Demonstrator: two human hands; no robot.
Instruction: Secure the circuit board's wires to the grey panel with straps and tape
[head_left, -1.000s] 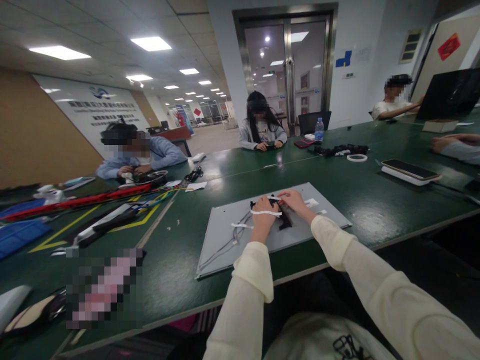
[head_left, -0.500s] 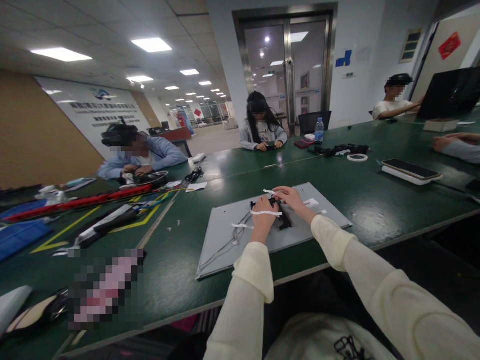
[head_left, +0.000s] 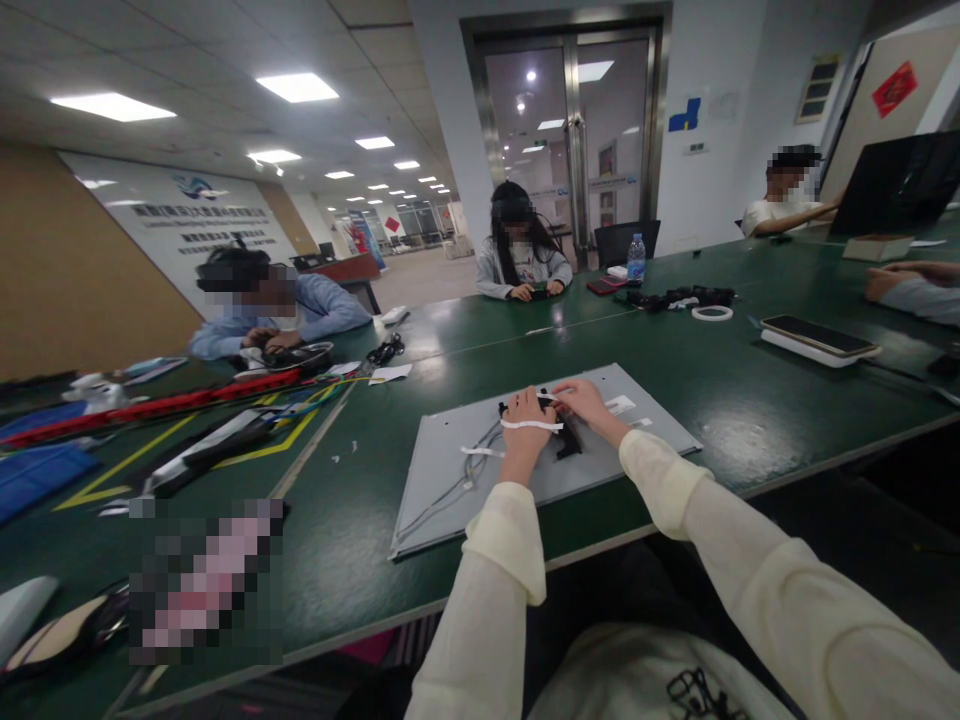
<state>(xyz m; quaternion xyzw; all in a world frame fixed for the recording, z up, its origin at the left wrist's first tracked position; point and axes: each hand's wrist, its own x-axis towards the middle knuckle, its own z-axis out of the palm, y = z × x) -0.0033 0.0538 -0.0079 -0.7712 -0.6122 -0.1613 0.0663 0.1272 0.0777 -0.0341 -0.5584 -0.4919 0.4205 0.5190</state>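
A flat grey panel (head_left: 439, 480) lies on the table in front of me, with a black plastic part (head_left: 568, 442) and a thin grey cable (head_left: 442, 505) on it. My left hand (head_left: 527, 425) is closed over the upper end of the black part; its fingertips are partly hidden. Across the back of that hand lies a strip of white tape (head_left: 521, 426). Beside it, my right hand (head_left: 586, 402) pinches another short white strip (head_left: 547, 397) close to the black part. More white pieces (head_left: 620, 405) rest on the panel to the right, and one (head_left: 482, 452) crosses the cable.
On the right, a phone (head_left: 819, 336) lies on a white box, near a tape roll (head_left: 712, 313). A water bottle (head_left: 636, 260) stands farther back. Tools, cables and a blue tray (head_left: 45, 475) cover the left side. Several other people sit around the green table (head_left: 337, 560).
My right hand has moved slightly down and toward my left hand, bringing the white strip onto the black part. My left hand has stayed nearly in place.
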